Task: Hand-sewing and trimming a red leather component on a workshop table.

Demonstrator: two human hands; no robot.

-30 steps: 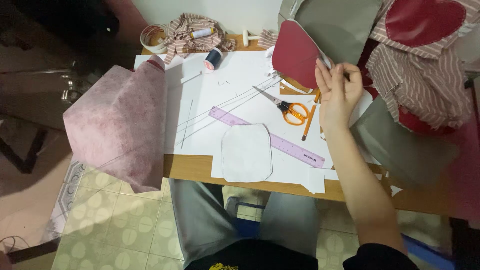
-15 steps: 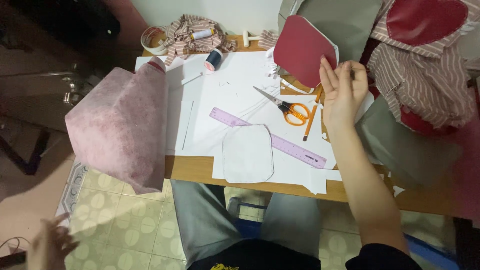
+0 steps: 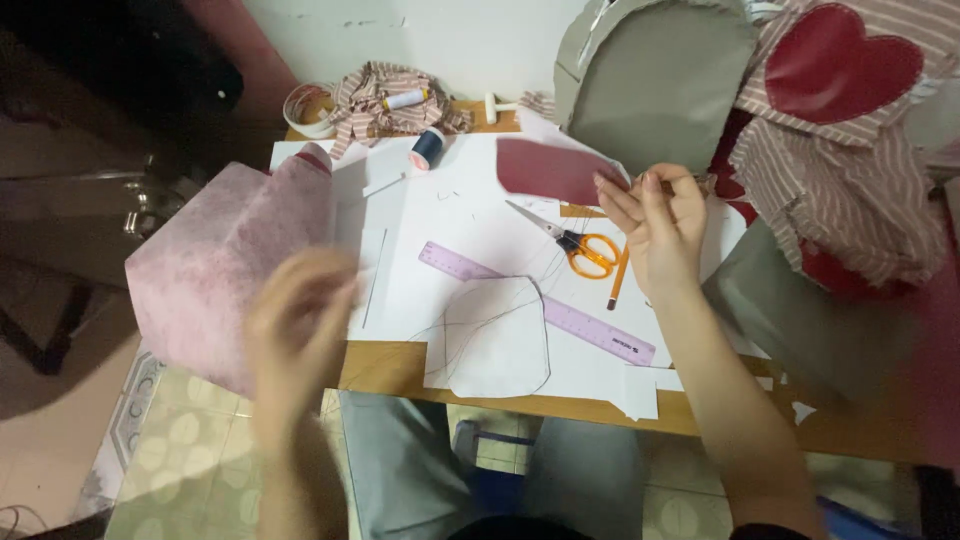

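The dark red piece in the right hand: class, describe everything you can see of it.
The dark red piece is a flat, smooth, leather-like sheet with rounded corners. The right hand pinches its right edge, holding it tilted above the white paper, in front of the grey bag panel. Its edge looks paler.

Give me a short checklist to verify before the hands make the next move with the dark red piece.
1. Right hand grips the dark red piece at its edge: ok.
2. Left hand steady: cannot tell, it is blurred.
3. Orange scissors closed, on the white paper: ok.
4. Purple ruler lies flat: ok.
5. Pink fabric fully on the table: not ok, it hangs over the edge.
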